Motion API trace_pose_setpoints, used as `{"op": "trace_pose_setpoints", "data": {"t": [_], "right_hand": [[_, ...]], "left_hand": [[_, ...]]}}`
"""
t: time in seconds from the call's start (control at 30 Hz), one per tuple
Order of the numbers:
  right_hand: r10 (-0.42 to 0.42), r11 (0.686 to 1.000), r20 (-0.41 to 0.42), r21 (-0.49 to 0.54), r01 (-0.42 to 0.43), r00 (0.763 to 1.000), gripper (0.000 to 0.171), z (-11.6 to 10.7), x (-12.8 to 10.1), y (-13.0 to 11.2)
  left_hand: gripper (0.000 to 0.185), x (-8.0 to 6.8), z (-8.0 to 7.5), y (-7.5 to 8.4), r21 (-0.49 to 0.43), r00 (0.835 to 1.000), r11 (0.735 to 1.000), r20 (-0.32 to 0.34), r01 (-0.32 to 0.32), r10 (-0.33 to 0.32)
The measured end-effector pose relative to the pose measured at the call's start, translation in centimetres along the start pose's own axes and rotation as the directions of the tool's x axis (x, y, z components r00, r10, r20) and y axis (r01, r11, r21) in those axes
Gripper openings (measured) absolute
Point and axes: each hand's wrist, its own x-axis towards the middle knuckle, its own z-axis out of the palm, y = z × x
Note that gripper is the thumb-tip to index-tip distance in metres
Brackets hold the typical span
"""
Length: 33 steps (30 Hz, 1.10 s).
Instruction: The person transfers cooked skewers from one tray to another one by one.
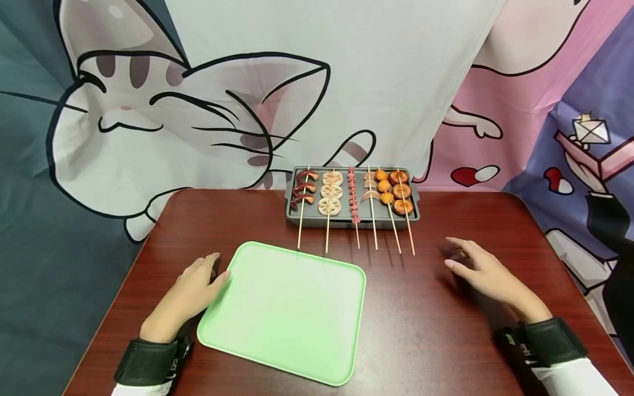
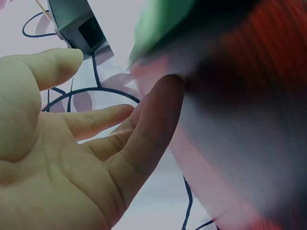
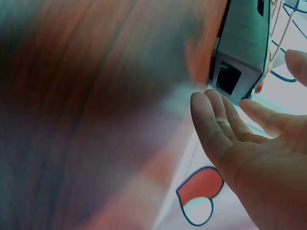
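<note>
My left hand (image 1: 190, 291) is at the left edge of a light green tray (image 1: 287, 313), its thumb over or against the rim; whether it touches cannot be told. In the left wrist view the fingers (image 2: 153, 129) are loosely spread with nothing held. Over the table's right side is my right hand (image 1: 487, 275), relaxed and holding nothing, with its fingers toward the grill. A dark grey grill box (image 1: 342, 224) stands at the back, bearing several skewers: curled dark red pieces (image 1: 303, 190), lotus root slices (image 1: 331, 192), pink pieces (image 1: 353, 192), pale slices (image 1: 370, 187), orange balls (image 1: 386, 192), brown mushroom-like rounds (image 1: 402, 192).
The brown wooden table (image 1: 411, 330) carries the tray and grill. Skewer sticks (image 1: 327, 236) jut past the grill's front edge, close to the tray's far rim. A printed cloth (image 1: 386, 82) with cartoon cats hangs directly behind the table.
</note>
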Motion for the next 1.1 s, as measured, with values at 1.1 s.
{"op": "trace_pose_setpoints", "data": {"t": [1.1], "right_hand": [[-0.045, 0.751, 0.246, 0.647, -0.13, 0.968, 0.062, 4.3, 1.0, -4.0]], "left_hand": [[0.031, 0.0, 0.9, 1.6, -0.117, 0.995, 0.993, 0.099, 0.0, 0.011]]}}
